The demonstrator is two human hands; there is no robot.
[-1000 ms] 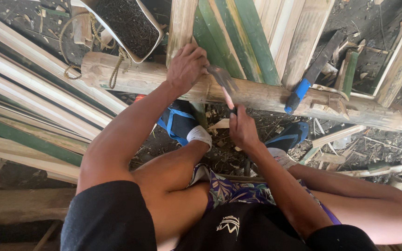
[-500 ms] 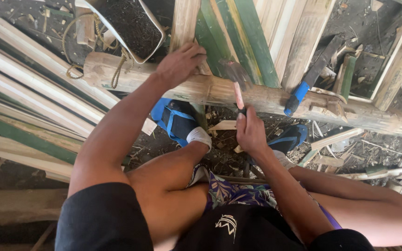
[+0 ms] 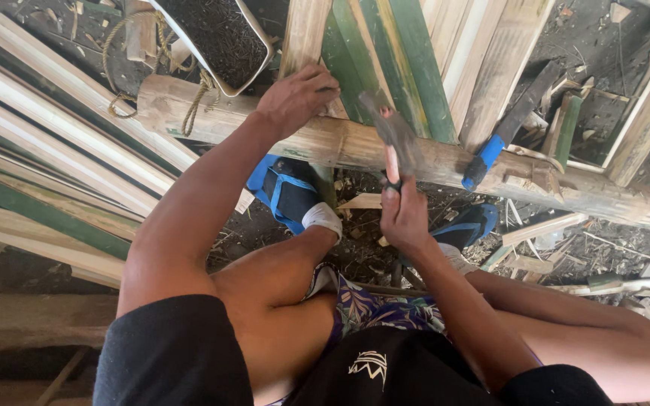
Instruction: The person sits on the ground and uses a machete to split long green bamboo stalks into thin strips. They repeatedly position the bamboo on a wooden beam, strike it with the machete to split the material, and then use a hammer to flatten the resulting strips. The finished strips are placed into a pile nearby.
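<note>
Nearest: seated person, knees bent, feet in blue sandals [image 3: 283, 195] on chip-littered ground. Right hand [image 3: 402, 214] closed round handle of a hatchet [image 3: 394, 139]; blade raised, over the horiz. log [image 3: 490, 173], pos. just in front of the green bamboo strips [image 3: 385, 64]. Blade blurred; contact w/ log cannot be told. Left hand [image 3: 295, 98] pressed flat on a pale split bamboo slat [image 3: 304, 30] where it crosses the log, fingers curled over its edge.

Progress, est.: many slats already split, stacked at left [image 3: 54, 150] and leaning behind log. Held slat not visibly cut through; trimming appears in hand, not finished.

Farther: second blue-handled tool [image 3: 502, 131] resting on log at right. Dark tray [image 3: 216, 37] w/ rope behind log, upper left.
</note>
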